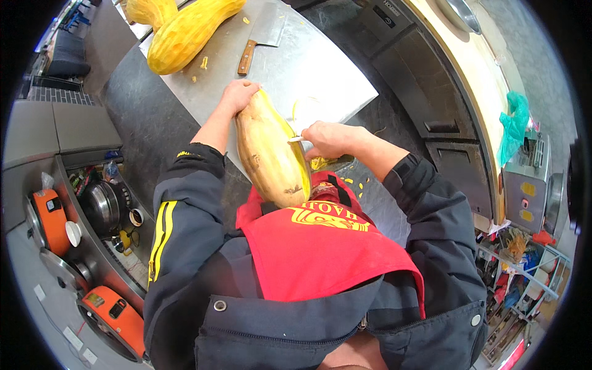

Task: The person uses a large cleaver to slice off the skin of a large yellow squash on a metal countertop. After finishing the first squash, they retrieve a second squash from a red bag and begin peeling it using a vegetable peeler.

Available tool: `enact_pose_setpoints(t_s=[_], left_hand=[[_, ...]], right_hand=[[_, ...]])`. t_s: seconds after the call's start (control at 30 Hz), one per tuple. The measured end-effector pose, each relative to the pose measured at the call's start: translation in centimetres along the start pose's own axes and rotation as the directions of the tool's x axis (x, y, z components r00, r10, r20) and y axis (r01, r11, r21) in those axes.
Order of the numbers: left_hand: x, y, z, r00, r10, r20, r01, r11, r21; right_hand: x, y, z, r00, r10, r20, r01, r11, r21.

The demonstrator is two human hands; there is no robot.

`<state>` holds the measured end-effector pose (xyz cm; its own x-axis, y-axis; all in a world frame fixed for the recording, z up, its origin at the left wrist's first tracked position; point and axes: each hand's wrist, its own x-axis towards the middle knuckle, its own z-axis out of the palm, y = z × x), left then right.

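A long, pale tan squash (266,152) lies in front of me, its lower end against my red apron (323,249). My left hand (240,95) grips its far end. In my right hand (326,138) is a peeler with a white part (296,138), held against the squash's right side, where bright yellow flesh shows. A thin yellow strip of peel (294,108) curls up by the tool. Beyond my left hand, a cleaver with a wooden handle (247,58) rests on the metal worktop (323,88). Two peeled yellow squashes (185,41) lie at the top left.
Yellow scraps (360,186) are scattered on the dark floor at my right. Metal cabinets (425,83) stand at the right, below a counter bearing a metal bowl (460,16). Orange cookers (115,319) and a shelf of pans (99,208) are at the left.
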<state>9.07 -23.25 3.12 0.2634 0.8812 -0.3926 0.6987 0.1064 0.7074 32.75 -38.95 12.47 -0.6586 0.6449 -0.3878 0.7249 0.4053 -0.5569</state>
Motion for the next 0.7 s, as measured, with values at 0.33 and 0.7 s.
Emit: enact_pose_setpoints(t_s=[0.33,0.7], left_hand=[[-0.5,0.3,-0.3,0.999,-0.034,-0.002,0.034,0.999,-0.028],[-1.3,0.7,-0.6,0.998,-0.040,-0.037,0.034,0.987,-0.156]], right_hand=[[-3.6,-2.4,3.3,0.994,0.109,0.008,-0.109,0.987,0.121],[-7.1,-3.7,5.6,0.975,0.162,-0.151,-0.124,0.964,0.234]])
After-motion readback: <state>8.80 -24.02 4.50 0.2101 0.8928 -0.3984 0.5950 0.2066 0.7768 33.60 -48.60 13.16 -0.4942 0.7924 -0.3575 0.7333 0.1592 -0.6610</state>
